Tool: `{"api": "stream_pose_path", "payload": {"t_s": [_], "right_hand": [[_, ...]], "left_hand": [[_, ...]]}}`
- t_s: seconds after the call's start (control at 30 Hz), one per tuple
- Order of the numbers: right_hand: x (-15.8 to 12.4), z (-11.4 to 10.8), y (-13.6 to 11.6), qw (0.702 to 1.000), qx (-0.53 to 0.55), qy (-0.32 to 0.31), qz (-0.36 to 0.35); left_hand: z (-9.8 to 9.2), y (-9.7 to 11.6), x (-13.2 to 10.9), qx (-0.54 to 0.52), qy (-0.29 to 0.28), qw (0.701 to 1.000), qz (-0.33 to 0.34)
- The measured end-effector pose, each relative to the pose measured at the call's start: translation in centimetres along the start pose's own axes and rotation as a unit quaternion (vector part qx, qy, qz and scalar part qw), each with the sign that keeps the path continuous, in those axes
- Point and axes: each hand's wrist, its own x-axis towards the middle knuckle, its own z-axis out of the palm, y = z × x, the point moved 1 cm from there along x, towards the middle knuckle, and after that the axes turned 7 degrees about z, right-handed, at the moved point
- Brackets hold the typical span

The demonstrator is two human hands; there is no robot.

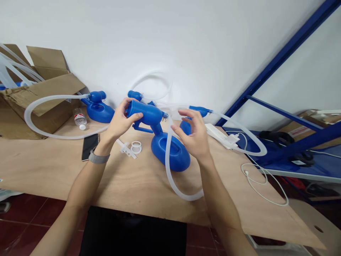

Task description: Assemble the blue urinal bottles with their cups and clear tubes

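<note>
My left hand point(120, 119) grips the wide end of a blue plastic cup-shaped funnel point(149, 113), thumb on its near side. At the funnel's narrow end, a translucent hose point(168, 156) is fitted, with a small metal clamp point(164, 117) at the joint. My right hand point(195, 133) is beside that joint, fingers apart and curved; its thumb is close to the hose, and whether it touches I cannot tell. Below the funnel a blue bottle with a loop-shaped recess point(172, 153) stands on the table. The hose hangs in front of it and passes behind my right forearm.
Other blue bottles point(99, 113) with funnels and hoses stand along the wall. White plastic rings point(136, 146) and a white clip point(128, 150) lie on the table point(128, 188). Around them are a phone point(90, 145), small clear bottle point(80, 119), cardboard box point(53, 90), power strip point(221, 137) and blue shelf point(279, 156).
</note>
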Motion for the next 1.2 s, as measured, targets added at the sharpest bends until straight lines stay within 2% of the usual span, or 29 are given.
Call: {"api": "stream_pose_path", "payload": {"t_s": [0.03,0.07,0.13,0.2,0.23,0.27,0.37,0.47,0.6,0.73,0.83,0.93,1.1,1.2], "right_hand": [[-0.3,-0.6,-0.9,1.0,-0.001,-0.004,0.012],[-0.6,-1.1,-1.7,0.999,0.006,-0.034,0.036],[-1.3,-1.1,-3.0,0.984,0.049,-0.134,0.103],[-1.8,0.2,-3.4,0.952,0.138,-0.206,0.182],[-1.9,1.4,-3.3,0.931,0.196,-0.213,0.222],[-1.9,2.7,-3.0,0.91,0.261,-0.191,0.259],[-1.3,7.1,-1.6,0.834,0.422,-0.069,0.349],[0.1,10.0,-0.5,0.801,0.487,0.06,0.344],[2.2,10.7,0.0,0.801,0.493,0.178,0.29],[3.4,9.2,0.0,0.824,0.457,0.24,0.233],[3.7,7.5,-0.3,0.849,0.433,0.217,0.212],[3.7,6.5,-0.6,0.858,0.431,0.182,0.21],[3.8,6.5,-0.4,0.864,0.433,0.156,0.204],[4.0,6.2,0.2,0.868,0.433,0.13,0.208]], "left_hand": [[-0.3,-0.2,0.2,-0.009,0.021,1.0,-0.006],[-0.7,-0.5,0.3,-0.019,0.04,0.999,-0.012],[-1.1,-0.9,0.6,-0.041,0.065,0.997,-0.017],[-1.3,-1.3,0.7,-0.063,0.069,0.996,-0.013],[-1.3,-1.5,0.7,-0.073,0.062,0.995,-0.008],[-1.2,-1.6,0.7,-0.081,0.053,0.995,-0.003],[-1.0,-1.9,0.6,-0.095,0.037,0.995,0.016],[-1.0,-1.7,0.6,-0.116,0.026,0.992,0.028],[-0.9,-0.7,0.4,-0.14,-0.02,0.99,0.026],[-1.0,0.3,0.3,-0.124,-0.027,0.991,0.034],[-1.1,0.5,0.3,-0.107,-0.048,0.992,0.037],[-1.0,0.3,0.3,-0.091,-0.069,0.993,0.038],[-0.6,-0.1,0.2,-0.057,-0.082,0.994,0.05],[-0.5,-0.3,0.2,-0.047,-0.093,0.994,0.036]]}}
